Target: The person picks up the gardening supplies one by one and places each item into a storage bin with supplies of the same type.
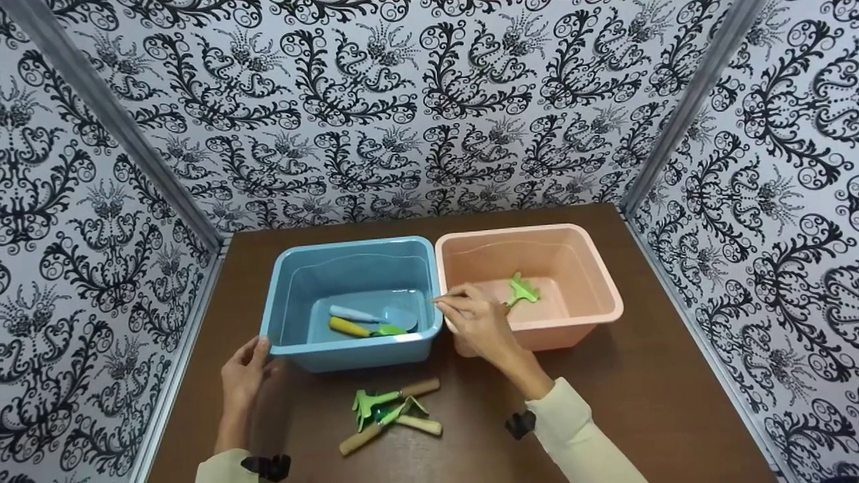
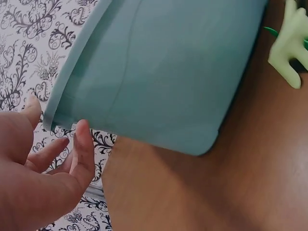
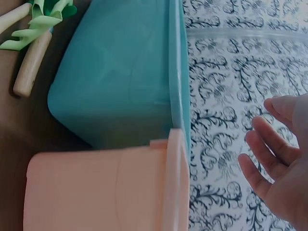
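My left hand (image 1: pixel 243 379) is at the front left corner of the blue basin (image 1: pixel 349 346), its fingers right at the rim. In the left wrist view those fingers are spread and fairly straight beside the basin wall. My right hand (image 1: pixel 480 322) hovers over the adjoining rims of the blue and peach basins (image 1: pixel 537 325); the right wrist view shows its fingers loose with nothing in them. Inside the blue basin lie a light blue trowel (image 1: pixel 400 318) and a yellow-handled garden tool (image 1: pixel 349 327) with a green head. A green hand rake (image 1: pixel 523 290) lies in the peach basin.
In front of the blue basin, several small garden tools lie crossed on the brown table (image 1: pixel 637 402). Among them are a green rake (image 1: pixel 366 404) and a tool with a wooden handle (image 1: pixel 359 440). Patterned walls (image 1: pixel 402 121) enclose the table at the back and sides.
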`<state>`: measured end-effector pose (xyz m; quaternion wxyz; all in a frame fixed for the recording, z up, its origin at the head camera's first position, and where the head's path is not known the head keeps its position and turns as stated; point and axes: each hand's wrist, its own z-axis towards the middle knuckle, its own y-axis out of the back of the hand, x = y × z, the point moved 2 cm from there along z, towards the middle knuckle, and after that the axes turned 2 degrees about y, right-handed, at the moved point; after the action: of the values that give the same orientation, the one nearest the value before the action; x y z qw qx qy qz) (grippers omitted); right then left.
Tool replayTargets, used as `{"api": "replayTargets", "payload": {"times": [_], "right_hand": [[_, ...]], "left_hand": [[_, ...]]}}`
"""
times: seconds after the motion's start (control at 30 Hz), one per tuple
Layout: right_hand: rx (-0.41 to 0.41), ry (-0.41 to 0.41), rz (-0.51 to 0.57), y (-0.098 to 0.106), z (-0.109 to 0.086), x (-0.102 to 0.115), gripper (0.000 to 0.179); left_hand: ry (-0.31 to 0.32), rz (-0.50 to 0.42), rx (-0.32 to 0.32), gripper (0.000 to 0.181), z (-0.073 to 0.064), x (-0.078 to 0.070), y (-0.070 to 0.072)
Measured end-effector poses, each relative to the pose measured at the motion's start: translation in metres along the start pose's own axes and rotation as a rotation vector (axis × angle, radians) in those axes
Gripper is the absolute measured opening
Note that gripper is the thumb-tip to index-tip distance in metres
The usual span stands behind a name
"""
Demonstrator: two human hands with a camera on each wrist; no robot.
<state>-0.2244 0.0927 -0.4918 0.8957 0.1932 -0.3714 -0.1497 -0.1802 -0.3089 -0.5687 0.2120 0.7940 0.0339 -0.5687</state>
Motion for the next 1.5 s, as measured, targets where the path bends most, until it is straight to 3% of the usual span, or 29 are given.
{"api": "replayTargets", "payload": {"times": [0.17,0.27,0.47,0.63,0.77,0.9,1.07,1.23,1.5], "right_hand": [[-0.041,0.015,-0.017,0.011,-0.003,-0.004,0.013],[-0.051,0.026,-0.018,0.015,-0.007,-0.008,0.015],[-0.115,0.074,-0.052,0.026,-0.019,-0.016,0.015],[-0.124,0.076,-0.041,0.037,-0.028,-0.024,0.011],[-0.148,0.054,-0.024,0.048,-0.037,-0.030,0.013],[-0.164,0.039,-0.088,0.058,-0.045,-0.035,0.017],[-0.202,0.036,-0.171,0.069,-0.054,-0.043,0.022],[-0.241,0.002,-0.215,0.083,-0.058,-0.053,0.023],[-0.316,-0.013,-0.231,0.108,-0.063,-0.063,0.030]], "left_hand": [[-0.039,0.048,-0.054,0.071,-0.006,0.004,-0.007],[-0.070,0.124,-0.079,0.069,-0.011,0.010,-0.012],[-0.145,0.322,0.008,0.067,-0.022,0.022,-0.022],[-0.121,0.454,0.071,0.075,-0.027,0.030,-0.028],[-0.099,0.478,0.080,0.082,-0.031,0.036,-0.034],[-0.091,0.483,0.082,0.077,-0.038,0.045,-0.040],[-0.163,0.526,0.091,0.070,-0.048,0.054,-0.045],[-0.228,0.549,0.163,0.057,-0.056,0.062,-0.051],[-0.244,0.555,0.272,0.046,-0.065,0.075,-0.068]]}}
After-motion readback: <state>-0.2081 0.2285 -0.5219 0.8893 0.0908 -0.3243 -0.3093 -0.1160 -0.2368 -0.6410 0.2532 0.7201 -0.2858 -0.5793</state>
